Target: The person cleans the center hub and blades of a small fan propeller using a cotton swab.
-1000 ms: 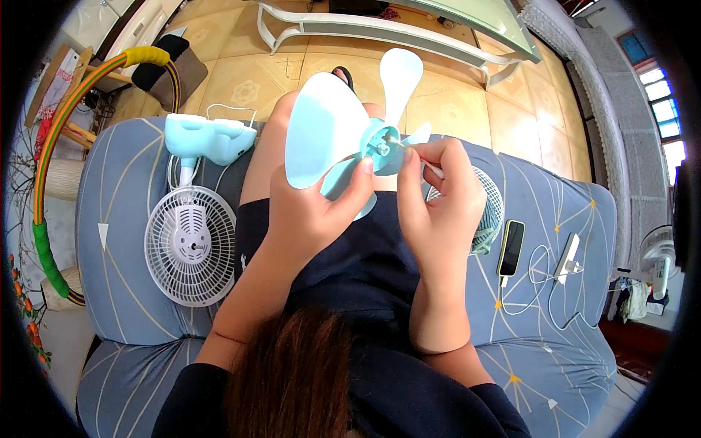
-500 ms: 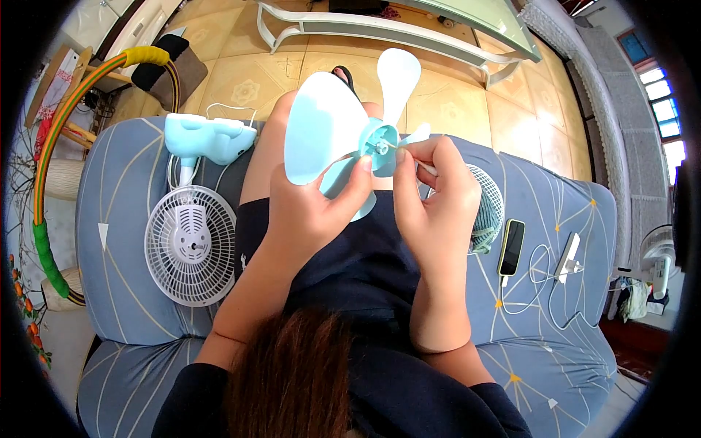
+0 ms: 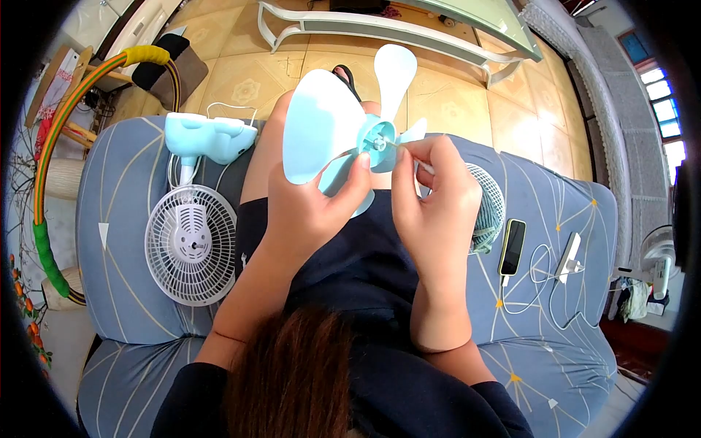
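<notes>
My left hand [image 3: 310, 212] is closed on a light-blue fan blade [image 3: 321, 128] piece, thumb against the hub and the other fingers behind it. The open back of the hub [image 3: 378, 142] faces me, with ribs and a central socket. In the pinched fingers of my right hand [image 3: 442, 201] is a thin stick with a white end, like a cotton swab [image 3: 428, 168]; its other end points into the hub. To the left, a white fan grille [image 3: 164, 255] lies on the sofa, in line with a light-blue fan body [image 3: 212, 139].
A round mesh basket [image 3: 491, 208] holding bluish-grey material sits beside my right forearm. Farther right on the sofa [image 3: 540, 292] are a phone [image 3: 512, 247] with a cable and a white power strip [image 3: 567, 257]. A large hoop [image 3: 55, 139] stands at left; a glass-topped table [image 3: 482, 22] is ahead.
The fan blade piece has shifted and turned slightly, its upper blade moving a little left. Both hands keep their grip, and the right fingers have moved slightly beside the hub.
</notes>
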Motion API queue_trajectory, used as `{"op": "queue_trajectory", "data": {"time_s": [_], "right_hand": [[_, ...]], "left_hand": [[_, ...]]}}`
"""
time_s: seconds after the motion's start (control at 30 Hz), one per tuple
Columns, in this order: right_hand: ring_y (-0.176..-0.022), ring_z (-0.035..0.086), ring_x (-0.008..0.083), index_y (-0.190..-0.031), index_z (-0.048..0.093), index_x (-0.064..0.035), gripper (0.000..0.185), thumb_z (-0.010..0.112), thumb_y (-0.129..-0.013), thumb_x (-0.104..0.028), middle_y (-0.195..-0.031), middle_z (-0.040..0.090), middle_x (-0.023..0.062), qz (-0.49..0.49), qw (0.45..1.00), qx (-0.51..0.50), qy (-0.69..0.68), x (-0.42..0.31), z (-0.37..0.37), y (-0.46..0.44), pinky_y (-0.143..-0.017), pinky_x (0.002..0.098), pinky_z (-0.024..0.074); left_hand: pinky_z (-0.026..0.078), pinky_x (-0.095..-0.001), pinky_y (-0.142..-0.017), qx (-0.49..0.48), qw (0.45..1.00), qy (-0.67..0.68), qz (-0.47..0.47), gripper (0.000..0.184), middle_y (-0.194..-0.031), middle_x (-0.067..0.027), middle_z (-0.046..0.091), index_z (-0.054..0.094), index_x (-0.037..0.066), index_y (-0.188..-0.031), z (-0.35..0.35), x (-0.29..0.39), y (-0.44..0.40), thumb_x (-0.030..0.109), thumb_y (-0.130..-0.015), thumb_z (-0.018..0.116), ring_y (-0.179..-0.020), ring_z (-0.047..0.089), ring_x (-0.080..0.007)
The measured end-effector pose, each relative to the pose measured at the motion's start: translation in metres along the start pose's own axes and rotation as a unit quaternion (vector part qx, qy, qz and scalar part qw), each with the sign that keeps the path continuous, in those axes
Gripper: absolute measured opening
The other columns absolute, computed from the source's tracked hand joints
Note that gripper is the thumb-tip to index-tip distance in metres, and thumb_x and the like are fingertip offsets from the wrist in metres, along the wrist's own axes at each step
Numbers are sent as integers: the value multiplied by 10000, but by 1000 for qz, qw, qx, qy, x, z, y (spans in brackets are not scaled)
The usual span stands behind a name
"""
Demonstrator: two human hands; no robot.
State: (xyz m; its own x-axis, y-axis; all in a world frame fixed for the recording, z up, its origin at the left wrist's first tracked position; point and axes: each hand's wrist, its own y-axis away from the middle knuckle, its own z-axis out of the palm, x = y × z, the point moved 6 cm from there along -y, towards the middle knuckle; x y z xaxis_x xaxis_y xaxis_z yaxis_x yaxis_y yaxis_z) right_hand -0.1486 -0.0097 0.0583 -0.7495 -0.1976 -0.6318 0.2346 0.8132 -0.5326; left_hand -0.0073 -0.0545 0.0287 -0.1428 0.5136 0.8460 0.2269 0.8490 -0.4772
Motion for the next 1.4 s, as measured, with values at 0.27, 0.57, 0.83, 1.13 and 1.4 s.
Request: {"op": "queue_trajectory", "data": {"time_s": [0.27,0.57,0.83,1.13,1.4], "right_hand": [[-659,650,113,-848,582,47,79,637,-883,3,-744,659,104,14,999,-37,24,2,0,-1,-618,258,541],[-665,678,150,-844,574,53,79,634,-874,10,-734,655,118,40,998,-38,27,8,1,-3,-623,264,546],[-665,678,149,-834,566,57,90,636,-872,13,-735,657,120,42,999,-30,10,6,2,-2,-631,268,554],[-674,668,128,-827,562,57,91,627,-877,16,-726,652,114,71,997,-18,-33,12,2,-3,-634,264,554],[-677,631,87,-814,563,60,103,631,-878,17,-726,645,89,73,994,-75,-34,11,5,-1,-632,250,550]], "left_hand": [[504,-314,-887,-12,1000,27,11,327,-1158,-153,656,619,-58,-1137,4,-6,-2,-15,-813,644,-1043,645,-222],[529,-298,-820,15,999,40,26,324,-1088,-154,700,606,-63,-1145,7,-3,-3,-1,-830,658,-937,690,-212],[527,-328,-872,5,1000,2,0,267,-1095,-150,679,652,-68,-1105,4,-7,-1,-49,-845,595,-997,669,-207],[513,-310,-854,-19,1000,13,10,344,-1188,-172,635,603,-65,-1142,6,-7,-1,-12,-808,664,-997,658,-229],[558,-330,-842,-17,999,38,-26,275,-1024,-139,715,650,-73,-1132,6,-12,1,-51,-873,561,-949,688,-187]]}}
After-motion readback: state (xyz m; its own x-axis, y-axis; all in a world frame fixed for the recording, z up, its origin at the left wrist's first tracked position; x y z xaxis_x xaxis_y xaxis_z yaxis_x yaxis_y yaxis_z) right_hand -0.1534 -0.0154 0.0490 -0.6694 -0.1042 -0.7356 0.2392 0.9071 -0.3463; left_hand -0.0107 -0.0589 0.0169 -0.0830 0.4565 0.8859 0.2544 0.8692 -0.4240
